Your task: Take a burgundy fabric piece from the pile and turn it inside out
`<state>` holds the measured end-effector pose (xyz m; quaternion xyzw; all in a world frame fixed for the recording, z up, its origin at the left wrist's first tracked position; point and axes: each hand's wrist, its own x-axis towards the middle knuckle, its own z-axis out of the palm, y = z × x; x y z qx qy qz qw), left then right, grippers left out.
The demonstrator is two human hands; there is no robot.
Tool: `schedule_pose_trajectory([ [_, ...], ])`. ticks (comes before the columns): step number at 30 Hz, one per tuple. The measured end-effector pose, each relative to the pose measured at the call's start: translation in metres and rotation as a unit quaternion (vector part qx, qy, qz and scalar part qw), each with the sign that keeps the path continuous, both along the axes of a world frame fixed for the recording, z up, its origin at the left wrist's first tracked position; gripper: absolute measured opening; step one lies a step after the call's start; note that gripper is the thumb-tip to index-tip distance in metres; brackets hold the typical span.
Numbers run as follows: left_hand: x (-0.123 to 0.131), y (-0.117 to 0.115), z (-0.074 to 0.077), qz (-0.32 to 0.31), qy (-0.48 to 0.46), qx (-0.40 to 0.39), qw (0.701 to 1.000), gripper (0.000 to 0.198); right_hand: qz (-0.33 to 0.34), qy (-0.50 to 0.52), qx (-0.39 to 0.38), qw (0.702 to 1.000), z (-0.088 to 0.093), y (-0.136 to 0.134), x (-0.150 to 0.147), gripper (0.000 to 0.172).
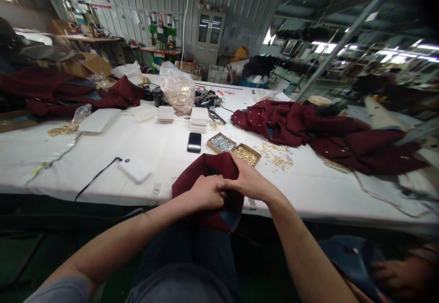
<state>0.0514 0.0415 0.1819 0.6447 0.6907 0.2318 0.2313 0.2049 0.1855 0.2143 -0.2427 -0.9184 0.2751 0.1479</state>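
Observation:
A maroon cloth piece [187, 175] with a blue inner side hangs over the table's front edge, straight in front of me. My left hand [210, 191] is closed on it, its fingers curled into the folds and partly hidden. My right hand [244, 175] grips the upper right of the cloth, fingers behind it and thumb by my left hand. Just beyond the cloth are two small cardboard trays, one with silver metal pieces [221, 143], the other with gold pieces [245, 155]. More gold pieces [277, 156] lie loose beside them.
A black phone [194, 142] and a white device [134, 169] with a strap lie on the white table [103, 156]. Maroon garments [281, 120] are heaped at right and left. A plastic bag [177, 86] stands at the back. Another person's hand [394, 273] shows at lower right.

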Motion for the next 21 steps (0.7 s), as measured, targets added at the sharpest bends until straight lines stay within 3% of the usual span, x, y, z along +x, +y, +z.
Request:
schedule_pose_trajectory([
  [3, -0.005, 0.010, -0.008, 0.019, -0.005, 0.012, 1.000, 0.006, -0.007, -0.013, 0.010, 1.000, -0.010, 0.003, 0.006, 0.139],
  [7, -0.014, 0.009, -0.005, 0.072, -0.034, 0.067, 0.995, 0.019, -0.027, -0.055, 0.069, 0.996, -0.016, -0.002, 0.016, 0.152],
  [9, -0.019, -0.001, 0.008, 0.115, -0.040, 0.114, 0.986, 0.021, -0.084, -0.083, 0.109, 0.987, -0.010, -0.008, 0.020, 0.140],
  [11, -0.024, -0.016, 0.026, 0.175, -0.058, 0.196, 0.963, 0.024, -0.168, -0.110, 0.144, 0.969, 0.000, -0.012, 0.022, 0.117],
  [13, -0.028, -0.035, 0.041, 0.241, -0.088, 0.298, 0.919, 0.023, -0.242, -0.132, 0.169, 0.946, 0.010, -0.013, 0.024, 0.093],
  [15, -0.031, -0.053, 0.049, 0.293, -0.110, 0.367, 0.876, 0.020, -0.286, -0.140, 0.189, 0.929, 0.015, -0.013, 0.026, 0.080],
  [17, -0.032, -0.067, 0.047, 0.327, -0.110, 0.384, 0.856, 0.018, -0.308, -0.124, 0.207, 0.920, 0.016, -0.013, 0.028, 0.079],
  [21, -0.029, -0.077, 0.029, 0.332, -0.123, 0.353, 0.866, 0.018, -0.274, -0.041, 0.312, 0.909, 0.021, -0.024, 0.023, 0.089],
])
